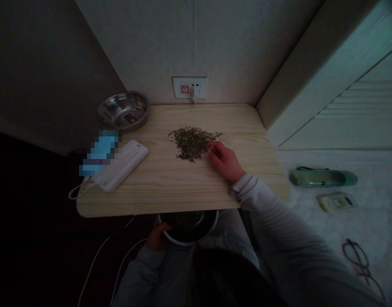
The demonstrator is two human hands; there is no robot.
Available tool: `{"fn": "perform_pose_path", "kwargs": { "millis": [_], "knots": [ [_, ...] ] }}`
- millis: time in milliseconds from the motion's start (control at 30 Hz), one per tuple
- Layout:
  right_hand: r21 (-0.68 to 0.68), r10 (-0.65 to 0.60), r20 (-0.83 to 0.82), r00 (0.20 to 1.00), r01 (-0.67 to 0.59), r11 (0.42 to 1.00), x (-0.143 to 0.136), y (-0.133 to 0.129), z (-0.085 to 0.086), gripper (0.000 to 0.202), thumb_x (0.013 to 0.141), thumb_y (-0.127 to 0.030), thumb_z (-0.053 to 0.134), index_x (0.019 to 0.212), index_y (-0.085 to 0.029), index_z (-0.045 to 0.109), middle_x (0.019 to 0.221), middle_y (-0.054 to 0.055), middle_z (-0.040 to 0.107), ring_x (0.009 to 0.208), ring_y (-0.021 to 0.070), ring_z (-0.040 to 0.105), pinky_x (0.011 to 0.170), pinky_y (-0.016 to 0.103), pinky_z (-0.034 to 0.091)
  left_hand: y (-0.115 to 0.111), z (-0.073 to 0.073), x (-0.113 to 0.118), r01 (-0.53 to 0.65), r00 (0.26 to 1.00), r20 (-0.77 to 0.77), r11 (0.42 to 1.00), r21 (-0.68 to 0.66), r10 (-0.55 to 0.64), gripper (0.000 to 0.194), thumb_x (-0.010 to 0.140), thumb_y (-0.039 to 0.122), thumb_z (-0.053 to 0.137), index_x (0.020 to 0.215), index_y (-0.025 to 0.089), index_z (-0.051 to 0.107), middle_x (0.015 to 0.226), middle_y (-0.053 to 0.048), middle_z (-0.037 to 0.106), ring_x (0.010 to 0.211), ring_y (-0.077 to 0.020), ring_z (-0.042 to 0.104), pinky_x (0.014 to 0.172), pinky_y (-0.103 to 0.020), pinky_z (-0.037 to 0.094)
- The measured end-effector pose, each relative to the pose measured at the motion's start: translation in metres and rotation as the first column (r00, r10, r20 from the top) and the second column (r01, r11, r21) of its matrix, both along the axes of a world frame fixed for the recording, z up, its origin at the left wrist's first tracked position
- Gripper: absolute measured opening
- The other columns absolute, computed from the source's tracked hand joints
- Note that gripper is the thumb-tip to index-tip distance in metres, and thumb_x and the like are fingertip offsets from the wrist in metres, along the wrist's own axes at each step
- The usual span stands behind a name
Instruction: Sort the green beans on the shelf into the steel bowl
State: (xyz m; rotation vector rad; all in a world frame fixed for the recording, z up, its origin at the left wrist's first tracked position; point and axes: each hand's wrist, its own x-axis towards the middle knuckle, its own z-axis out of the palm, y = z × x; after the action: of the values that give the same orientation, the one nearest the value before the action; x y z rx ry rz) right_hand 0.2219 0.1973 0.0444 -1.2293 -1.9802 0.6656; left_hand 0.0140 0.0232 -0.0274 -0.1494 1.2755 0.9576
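Observation:
A loose patch of small dark green grains [191,143] lies spread on the light wooden table [183,187]. My right hand [226,161] is at the right edge of the grains, fingers curled with the fingertips close together; whatever they may hold is too small to make out. Below the table's front edge, my left hand [159,236] grips the left rim of a white-rimmed bowl [187,244]. The bowl rests by my lap, dark inside, and its back part is hidden under the table.
A steel bowl [124,111] stands at the table's back left, near a blurred phone [102,151] and a white power bank [125,164] with a cable. A wall socket [189,87] is behind. Right, on white cloth, lie a green bottle [324,178], a small pack [337,202] and glasses [356,254].

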Motion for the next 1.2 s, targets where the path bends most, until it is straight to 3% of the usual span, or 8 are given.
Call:
{"fn": "perform_pose_path", "kwargs": {
  "millis": [300, 567, 1200],
  "knots": [
    [-0.002, 0.027, 0.092, 0.995, -0.026, 1.000, -0.003, -0.001, 0.003, 0.026, 0.077, -0.020, 0.038, 0.101, -0.016, 0.048, 0.064, 0.001, 0.052, 0.054, 0.0122, 0.045, 0.054, 0.024, 0.035, 0.003, 0.010, 0.005, 0.017, 1.000, -0.010, 1.000, 0.017, -0.017, 0.019, 0.047, 0.006, 0.053, 0.060, 0.014, 0.064, 0.070, -0.006, 0.069, 0.093, -0.0301, 0.056, 0.078, -0.040, 0.045],
    [0.020, 0.024, 0.087, 0.996, -0.026, 0.999, -0.003, -0.001, 0.001, 0.026, 0.076, -0.019, 0.040, 0.099, -0.014, 0.050, 0.065, 0.002, 0.053, 0.054, 0.0117, 0.045, 0.053, 0.023, 0.034, 0.000, 0.004, 0.002, -0.013, 0.999, -0.038, 0.999, 0.033, 0.014, 0.013, 0.045, 0.006, 0.053, 0.052, 0.012, 0.062, 0.057, -0.007, 0.067, 0.089, -0.0297, 0.058, 0.078, -0.038, 0.045],
    [-0.015, 0.144, 0.087, 0.986, -0.143, 0.990, -0.003, -0.006, 0.004, 0.024, 0.075, -0.017, 0.040, 0.098, -0.013, 0.049, 0.062, -0.001, 0.049, 0.054, 0.0097, 0.042, 0.054, 0.022, 0.033, 0.001, 0.012, 0.003, 0.009, 1.000, 0.002, 1.000, 0.015, -0.009, 0.015, 0.047, 0.007, 0.051, 0.053, 0.014, 0.063, 0.062, -0.007, 0.068, 0.088, -0.0301, 0.058, 0.076, -0.041, 0.045]
  ]
}}
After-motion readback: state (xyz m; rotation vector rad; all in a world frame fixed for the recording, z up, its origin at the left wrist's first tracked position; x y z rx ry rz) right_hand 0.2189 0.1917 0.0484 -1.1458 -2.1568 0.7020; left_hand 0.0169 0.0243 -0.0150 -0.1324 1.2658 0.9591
